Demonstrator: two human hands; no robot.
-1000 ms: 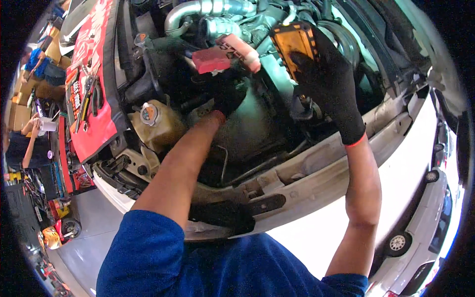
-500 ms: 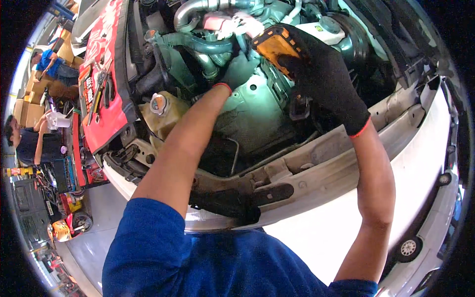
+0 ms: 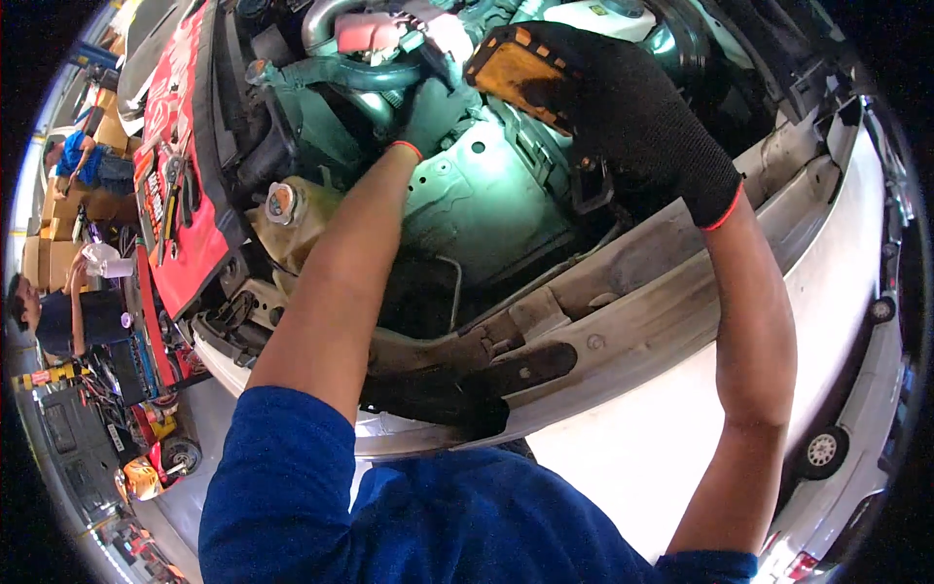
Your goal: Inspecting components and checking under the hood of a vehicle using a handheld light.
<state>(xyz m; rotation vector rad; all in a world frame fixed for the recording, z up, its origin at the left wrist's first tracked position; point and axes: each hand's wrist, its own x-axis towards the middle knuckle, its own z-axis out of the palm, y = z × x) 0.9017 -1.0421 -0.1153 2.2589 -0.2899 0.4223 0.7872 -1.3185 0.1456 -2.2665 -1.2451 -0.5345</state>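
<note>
My right hand (image 3: 628, 117), in a black knit glove with a red cuff edge, grips an orange and black work light (image 3: 522, 76) over an open car engine bay. Its beam throws a greenish white glow on the metal inner panel (image 3: 462, 200). My left hand (image 3: 434, 115), gloved too, reaches down beside a dark thick hose (image 3: 355, 74). Its fingers are curled low among the engine parts, and glare and parts hide what they hold. A shiny metal pipe (image 3: 318, 27) and a brightly lit pinkish part (image 3: 368, 33) lie just beyond that hand.
A yellowed plastic tank (image 3: 316, 219) with a round cap stands left of my left forearm. Pliers and other hand tools (image 3: 173, 195) lie on a red cover (image 3: 199, 255). Two people are at the far left, one holding a clear container (image 3: 105, 261). White cars stand at right.
The view has shifted, so the engine bay sits further left and higher. My left hand stays at the hose, and my right hand still grips the work light.
</note>
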